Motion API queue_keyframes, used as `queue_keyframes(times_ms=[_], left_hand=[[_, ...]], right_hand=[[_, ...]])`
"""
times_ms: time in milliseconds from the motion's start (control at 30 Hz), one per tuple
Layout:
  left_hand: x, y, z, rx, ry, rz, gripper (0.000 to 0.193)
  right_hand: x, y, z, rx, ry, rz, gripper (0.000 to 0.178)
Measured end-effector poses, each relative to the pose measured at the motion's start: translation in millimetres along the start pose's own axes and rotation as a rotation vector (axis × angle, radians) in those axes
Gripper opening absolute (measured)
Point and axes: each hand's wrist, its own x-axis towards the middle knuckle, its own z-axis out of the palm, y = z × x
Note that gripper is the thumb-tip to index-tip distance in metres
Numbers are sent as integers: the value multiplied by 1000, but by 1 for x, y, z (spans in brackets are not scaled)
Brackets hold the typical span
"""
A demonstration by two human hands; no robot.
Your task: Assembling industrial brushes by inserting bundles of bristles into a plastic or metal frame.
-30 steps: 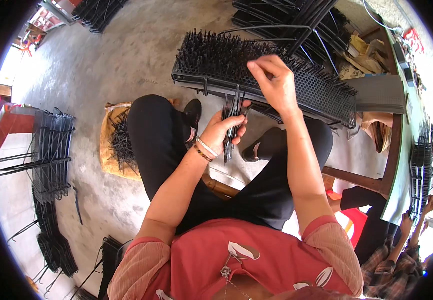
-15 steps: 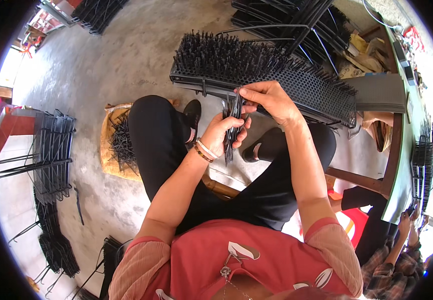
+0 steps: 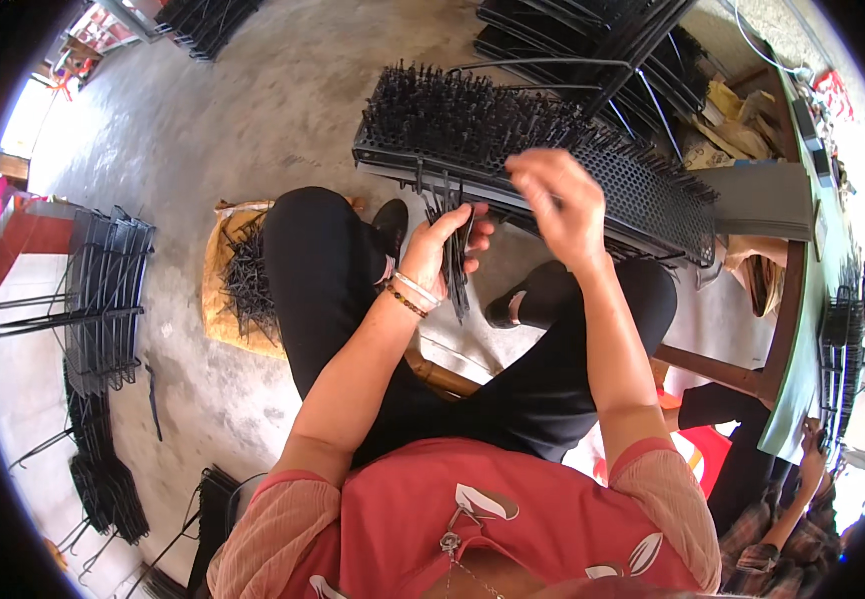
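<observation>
Left hand (image 3: 431,250): thumb and fingers closed around strips (image 3: 459,285). Right hand (image 3: 567,208): above rack (image 3: 652,205) near edge, fingers bent; pinch indeterminable, blurred.

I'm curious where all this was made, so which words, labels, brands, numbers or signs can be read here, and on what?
There are none that I can read.
Bundle of thin black pieces in the left hand: no lettering visible.
Perforated black rack: no lettering visible.
Yellowish wrappings, upper right: any print is too small to read.

Blurred right grip (image 3: 562,205), any contents unclear
</observation>
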Motion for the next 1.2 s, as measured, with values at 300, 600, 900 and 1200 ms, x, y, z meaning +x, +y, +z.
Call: queue_keyframes(times_ms=[300, 600, 900, 1200], left_hand=[[0, -2, -18, -5, -77, 106, 23], [-3, -3, -1, 179, -122, 107, 32], [3, -15, -6, -5, -3, 86, 22], [5, -19, -3, 186, -25, 36, 23]], right_hand=[[-23, -14, 6, 287, -427, -92, 36], [-22, 16, 14, 488, -243, 867, 29], [-5, 19, 5, 654, 7, 758, 19], [10, 36, 17, 272, 253, 466, 18]])
